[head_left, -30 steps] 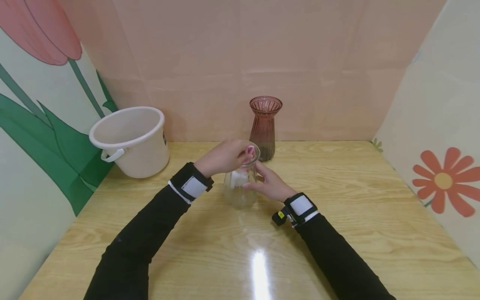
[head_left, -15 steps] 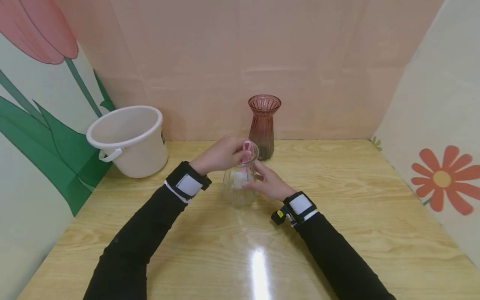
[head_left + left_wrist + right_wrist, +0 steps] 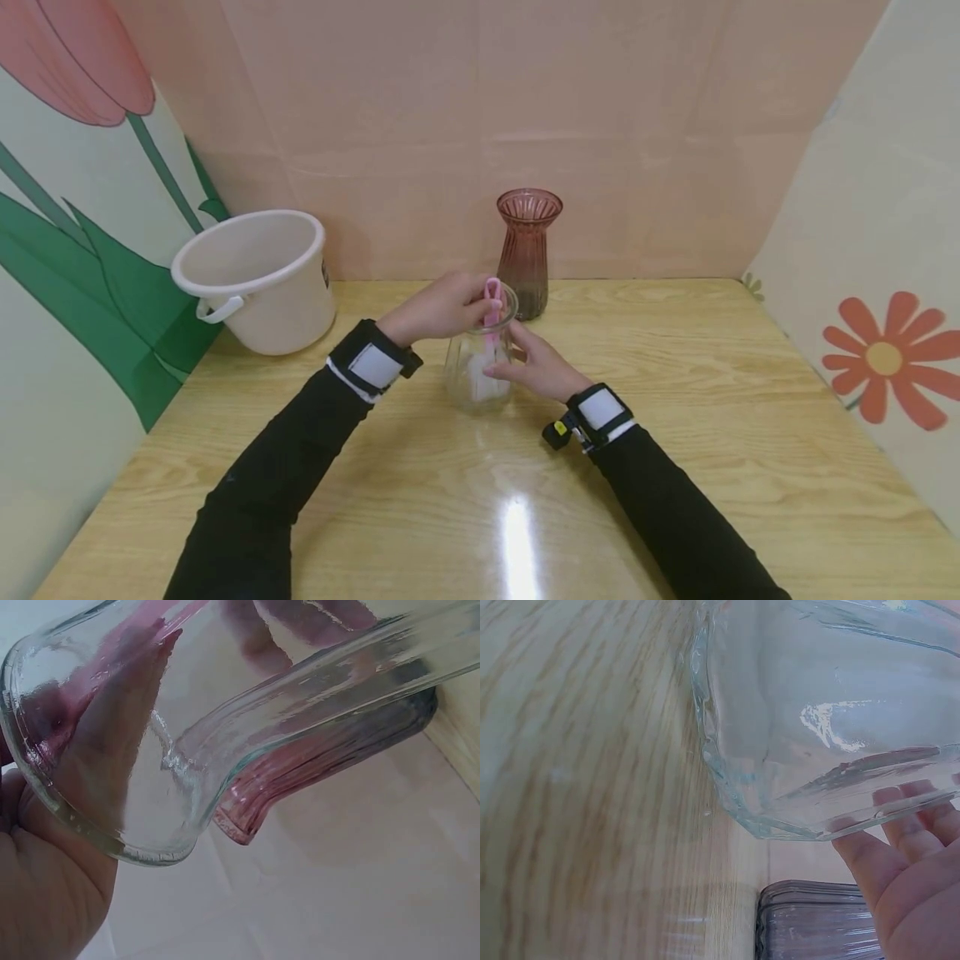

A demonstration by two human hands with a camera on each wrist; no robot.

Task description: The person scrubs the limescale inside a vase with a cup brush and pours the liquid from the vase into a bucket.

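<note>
A clear glass vase [image 3: 477, 367] stands on the wooden table [image 3: 675, 433] in the head view. My left hand [image 3: 442, 310] is at its rim and grips a pink brush handle [image 3: 492, 298] that goes down into the vase; a white brush head [image 3: 476, 363] shows inside. My right hand [image 3: 534, 364] holds the vase's right side, fingers wrapped on the glass. The left wrist view shows the vase rim [image 3: 112, 832] close up against my palm. In the right wrist view the vase body [image 3: 825, 712] fills the frame, my fingers [image 3: 900, 862] behind it.
A pink ribbed glass vase [image 3: 528, 250] stands just behind the clear one, near the back wall. A white plastic bucket [image 3: 258, 279] sits at the back left. Painted panels wall in the table on the left, back and right.
My left hand has lifted slightly, so more of the pink handle shows above the rim. The right hand and the vase have stayed in place.
</note>
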